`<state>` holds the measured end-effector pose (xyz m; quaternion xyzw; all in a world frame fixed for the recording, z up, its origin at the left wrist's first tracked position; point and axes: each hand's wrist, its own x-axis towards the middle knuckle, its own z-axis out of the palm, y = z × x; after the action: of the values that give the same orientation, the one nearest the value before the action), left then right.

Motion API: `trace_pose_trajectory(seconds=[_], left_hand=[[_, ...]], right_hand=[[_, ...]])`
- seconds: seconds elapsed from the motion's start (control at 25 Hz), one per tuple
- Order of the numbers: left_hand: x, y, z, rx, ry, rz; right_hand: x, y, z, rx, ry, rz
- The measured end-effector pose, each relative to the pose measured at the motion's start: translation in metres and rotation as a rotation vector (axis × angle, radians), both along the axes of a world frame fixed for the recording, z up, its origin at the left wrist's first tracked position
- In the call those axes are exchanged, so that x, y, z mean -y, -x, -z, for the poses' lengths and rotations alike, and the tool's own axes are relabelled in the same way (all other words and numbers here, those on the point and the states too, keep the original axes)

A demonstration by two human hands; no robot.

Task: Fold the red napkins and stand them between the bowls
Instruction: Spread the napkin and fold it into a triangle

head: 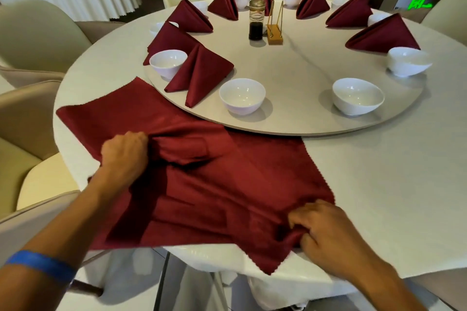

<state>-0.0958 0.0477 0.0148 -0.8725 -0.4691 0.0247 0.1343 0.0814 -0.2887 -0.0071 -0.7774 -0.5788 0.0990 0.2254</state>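
Red cloth, an unfolded napkin (202, 184), lies spread over the tabletop's (379, 171) near edge at lower centre. Left hand (123, 154) pinches a bunched fold; right hand (326, 229) grasps its lower corner. Folded napkins (199, 73) stand between bowls (242, 95) above.

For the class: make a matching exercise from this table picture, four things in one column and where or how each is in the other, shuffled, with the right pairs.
Things:
1. unfolded napkin
2. sauce jar
3. left hand
4. nearest folded napkin

Descriptions:
A. stands between two white bowls
B. near the turntable's middle, beside a gold stand
C. lies spread at the table's near edge
D. grips bunched red cloth

Pairs: 1-C, 2-B, 3-D, 4-A
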Motion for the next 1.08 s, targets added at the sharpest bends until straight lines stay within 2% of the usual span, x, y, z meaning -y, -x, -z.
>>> trace_pose_trajectory(seconds=[0.04,0.08,0.16,0.2,0.24,0.28,0.4,0.44,0.52,0.6,0.68,0.76,0.84,0.96,1.08], left_hand=[[0.0,0.003,0.001,0.083,0.004,0.012],[0.006,0.003,0.006,0.177,0.01,0.086],[0.036,0.001,0.02,0.273,0.063,0.311],[0.053,0.0,0.025,0.249,0.125,0.387],[0.06,0.0,0.035,0.201,0.203,0.398],[0.059,0.0,0.043,0.16,0.255,0.355],[0.025,0.005,0.054,0.18,0.31,0.177],[0.014,0.008,0.054,0.179,0.291,0.12],[0.0,0.01,0.049,0.168,0.155,0.083],[0.007,0.004,0.039,0.274,0.074,0.233],[0.028,-0.003,0.034,0.357,0.272,0.439],[0.059,-0.004,0.039,0.217,0.376,0.587],[0.084,0.006,0.042,0.161,0.313,0.665],[0.095,0.002,0.024,0.286,0.343,0.688],[0.095,-0.034,0.023,0.352,0.321,0.593]], right_hand=[[0.011,-0.009,-0.009,0.024,0.115,0.03],[0.021,-0.017,-0.023,-0.074,0.252,0.003],[0.028,-0.026,-0.05,-0.582,0.363,-0.05],[0.026,-0.025,-0.057,-0.717,0.308,-0.025],[0.02,-0.024,-0.054,-0.698,0.214,0.023],[0.012,-0.023,-0.044,-0.554,0.163,0.081],[-0.007,-0.005,-0.003,-0.149,0.268,0.07],[-0.003,-0.006,0.007,-0.095,0.292,0.061],[0.015,-0.017,-0.001,-0.109,0.312,0.168],[0.03,-0.025,-0.014,0.014,0.344,0.322],[0.029,-0.031,-0.02,0.195,0.378,0.431],[0.025,-0.026,-0.017,0.185,0.409,0.406],[0.026,-0.019,-0.016,0.133,0.487,0.348],[0.028,-0.035,-0.027,0.23,0.443,0.555],[0.004,-0.064,-0.014,0.255,0.305,0.725]])
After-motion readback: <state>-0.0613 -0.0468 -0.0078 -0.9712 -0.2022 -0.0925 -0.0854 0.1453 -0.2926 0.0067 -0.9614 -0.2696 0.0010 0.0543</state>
